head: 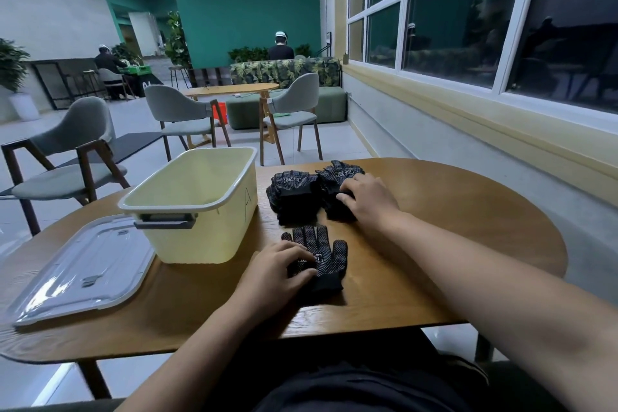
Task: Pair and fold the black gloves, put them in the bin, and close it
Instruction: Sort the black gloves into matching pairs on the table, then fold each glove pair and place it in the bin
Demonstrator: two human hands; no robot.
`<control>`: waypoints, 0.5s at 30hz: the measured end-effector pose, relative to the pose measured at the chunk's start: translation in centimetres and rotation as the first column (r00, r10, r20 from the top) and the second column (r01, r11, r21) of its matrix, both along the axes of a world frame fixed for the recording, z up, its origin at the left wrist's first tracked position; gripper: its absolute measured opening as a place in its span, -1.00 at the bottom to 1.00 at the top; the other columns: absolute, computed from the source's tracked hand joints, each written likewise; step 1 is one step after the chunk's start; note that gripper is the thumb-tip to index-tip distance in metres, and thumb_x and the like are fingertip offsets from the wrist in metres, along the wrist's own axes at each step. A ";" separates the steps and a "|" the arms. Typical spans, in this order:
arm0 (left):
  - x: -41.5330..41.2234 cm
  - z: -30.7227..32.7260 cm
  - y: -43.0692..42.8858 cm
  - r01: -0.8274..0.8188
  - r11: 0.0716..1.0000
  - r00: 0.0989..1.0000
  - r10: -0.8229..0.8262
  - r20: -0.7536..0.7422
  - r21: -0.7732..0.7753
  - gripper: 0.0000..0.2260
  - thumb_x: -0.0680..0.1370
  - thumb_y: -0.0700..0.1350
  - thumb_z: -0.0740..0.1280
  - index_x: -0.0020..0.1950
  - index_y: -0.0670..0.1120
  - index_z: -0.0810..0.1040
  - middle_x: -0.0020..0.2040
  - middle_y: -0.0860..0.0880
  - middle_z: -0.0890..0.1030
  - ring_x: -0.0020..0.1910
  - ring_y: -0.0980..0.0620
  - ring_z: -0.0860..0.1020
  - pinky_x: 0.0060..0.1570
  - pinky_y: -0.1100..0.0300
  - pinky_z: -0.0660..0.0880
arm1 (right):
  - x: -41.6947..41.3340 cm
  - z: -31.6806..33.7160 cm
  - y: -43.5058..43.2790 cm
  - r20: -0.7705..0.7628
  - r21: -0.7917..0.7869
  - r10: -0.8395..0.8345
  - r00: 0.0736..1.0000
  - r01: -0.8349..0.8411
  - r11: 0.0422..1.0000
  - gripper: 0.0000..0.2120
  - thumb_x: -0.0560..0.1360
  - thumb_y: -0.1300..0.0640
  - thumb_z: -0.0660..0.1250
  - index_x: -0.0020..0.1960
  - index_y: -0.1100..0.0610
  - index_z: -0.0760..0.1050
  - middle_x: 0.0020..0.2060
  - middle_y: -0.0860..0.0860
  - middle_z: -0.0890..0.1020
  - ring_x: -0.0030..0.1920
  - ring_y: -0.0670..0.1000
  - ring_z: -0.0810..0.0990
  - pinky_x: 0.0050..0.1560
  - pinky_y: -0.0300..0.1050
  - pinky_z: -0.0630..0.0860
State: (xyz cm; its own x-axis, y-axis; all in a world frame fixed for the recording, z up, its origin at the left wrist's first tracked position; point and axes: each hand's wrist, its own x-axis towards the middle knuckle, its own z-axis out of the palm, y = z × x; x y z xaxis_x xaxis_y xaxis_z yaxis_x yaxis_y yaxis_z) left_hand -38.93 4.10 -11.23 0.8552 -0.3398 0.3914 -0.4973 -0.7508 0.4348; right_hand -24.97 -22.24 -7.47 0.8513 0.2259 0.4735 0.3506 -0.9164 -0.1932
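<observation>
Nearest the camera, the left hand lies on a single black knit glove with white grip dots. Its fingers are spread and only gently bent, pressing the glove's palm to the rounded wooden table rather than closing round it. That glove's long axis runs away from the person, with the cuff at the near edge and the fingertips pointing toward the far side.

Beyond it and a little to the right sit two stacks of matching black gloves, side by side and touching. The right hand rests on the right-hand stack with its fingers curled down over the near edge. Whether they have already pinched a glove is hidden beneath them, so I cannot tell.

The pairing step seems to turn on this line — a mate has to come off the stack, toward the person and slightly left, to land fingers-away on the held glove. The right hand is plainly the nearer one for that.

An open pale yellow plastic bin stands just left of the gloves, closer to the left hand — its clear lid lies flat beside it, further left.
</observation>
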 end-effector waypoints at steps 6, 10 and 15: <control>-0.4 0.5 -0.1 0.050 0.998 0.998 -0.049 -0.033 0.041 -0.61 0.48 0.40 0.35 0.21 0.28 0.66 0.19 0.30 0.58 0.25 0.30 0.46 0.26 0.21 0.43 | 0.9 2.2 0.6 -0.087 -0.061 -0.016 0.996 0.011 0.998 -0.85 0.69 0.00 0.26 0.09 0.00 0.58 0.07 0.03 0.64 0.15 0.14 0.57 0.17 0.06 0.45; -0.9 0.7 -0.2 0.038 0.998 0.999 -0.039 -0.028 -0.042 -0.68 0.56 0.31 0.39 0.24 0.22 0.64 0.16 0.29 0.57 0.24 0.27 0.47 0.21 0.33 0.40 | 1.2 3.2 0.8 -0.167 0.096 -0.020 0.986 0.036 0.995 -0.84 0.70 0.04 0.25 0.04 0.03 0.58 0.00 0.03 0.67 0.06 0.15 0.60 0.00 0.01 0.45; -1.2 1.1 0.0 -0.028 0.977 0.999 0.019 -0.047 -0.210 -0.88 0.66 0.07 0.38 0.16 0.14 0.67 0.10 0.23 0.62 0.19 0.23 0.54 0.05 0.37 0.42 | 0.7 5.1 0.6 -0.120 0.296 -0.024 0.992 0.059 0.953 -0.83 0.67 0.05 0.28 -0.02 0.07 0.59 -0.06 0.04 0.67 0.00 0.13 0.59 -0.03 0.00 0.49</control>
State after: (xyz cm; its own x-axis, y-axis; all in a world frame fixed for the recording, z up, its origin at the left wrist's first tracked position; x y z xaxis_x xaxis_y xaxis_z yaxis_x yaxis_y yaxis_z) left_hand -40.15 4.13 -10.17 0.8802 -0.2334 0.4132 -0.4571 -0.6511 0.6059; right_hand -24.24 -21.62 -2.34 0.9091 0.0528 0.4132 0.2734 -0.8241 -0.4962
